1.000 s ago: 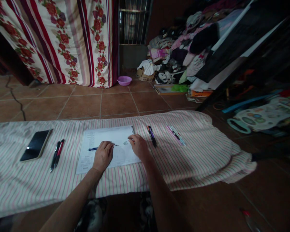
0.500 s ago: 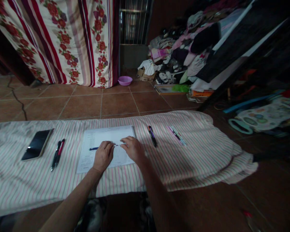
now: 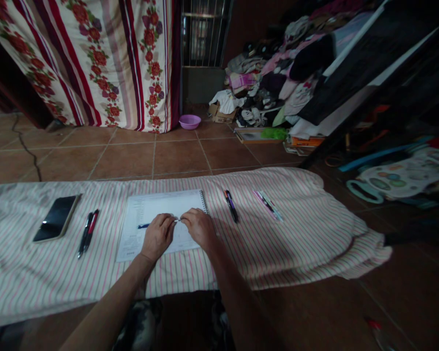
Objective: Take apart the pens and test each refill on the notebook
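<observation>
A white spiral notebook [image 3: 149, 212] lies open on a pink-striped cloth [image 3: 296, 234] spread over the floor. Over its lower half my left hand [image 3: 157, 235] is closed round a blue pen [image 3: 143, 225] whose end sticks out to the left. My right hand [image 3: 197, 226] pinches the pen's other end [image 3: 177, 221], the two hands almost touching.
A dark phone [image 3: 56, 218] and two pens [image 3: 88, 233] lie left of the notebook. Right of it are a dark pen [image 3: 231, 205] and pink pens [image 3: 268, 205]. Beyond are tiled floor, a floral curtain [image 3: 95, 58], a pink bowl [image 3: 189, 121] and a clothes pile [image 3: 278, 83].
My right hand has slid left across the notebook and taken hold of the pen's right end. The left hand has stayed on the pen.
</observation>
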A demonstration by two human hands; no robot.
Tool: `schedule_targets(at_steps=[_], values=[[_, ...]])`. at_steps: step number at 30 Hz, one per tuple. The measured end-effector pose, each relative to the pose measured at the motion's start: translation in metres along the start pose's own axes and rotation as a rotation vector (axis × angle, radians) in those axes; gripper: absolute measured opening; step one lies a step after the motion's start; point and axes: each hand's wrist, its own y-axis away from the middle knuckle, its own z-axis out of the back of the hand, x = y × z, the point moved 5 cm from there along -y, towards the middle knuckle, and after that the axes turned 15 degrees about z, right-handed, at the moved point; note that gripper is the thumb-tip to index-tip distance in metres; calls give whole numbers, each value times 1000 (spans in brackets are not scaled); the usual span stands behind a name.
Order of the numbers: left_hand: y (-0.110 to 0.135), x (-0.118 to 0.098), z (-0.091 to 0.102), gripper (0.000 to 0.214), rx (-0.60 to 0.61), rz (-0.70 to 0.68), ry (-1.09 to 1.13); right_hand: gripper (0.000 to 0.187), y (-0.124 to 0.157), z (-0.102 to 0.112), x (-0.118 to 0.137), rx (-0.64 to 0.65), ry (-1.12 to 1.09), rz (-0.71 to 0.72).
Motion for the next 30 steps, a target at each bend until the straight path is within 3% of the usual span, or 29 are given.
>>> schedule_targets(at_steps=[6,16,30], values=[[1,-2,4,28,-20,18,-66,15,2,-2,-5,11,-1,-24],[10,11,18,16,-78,73,-108,14,7,-3,-14,-30,-12,-13],[14,23,26,17,-90,120,-83,13,24,13,-35,-92,-59,-72]])
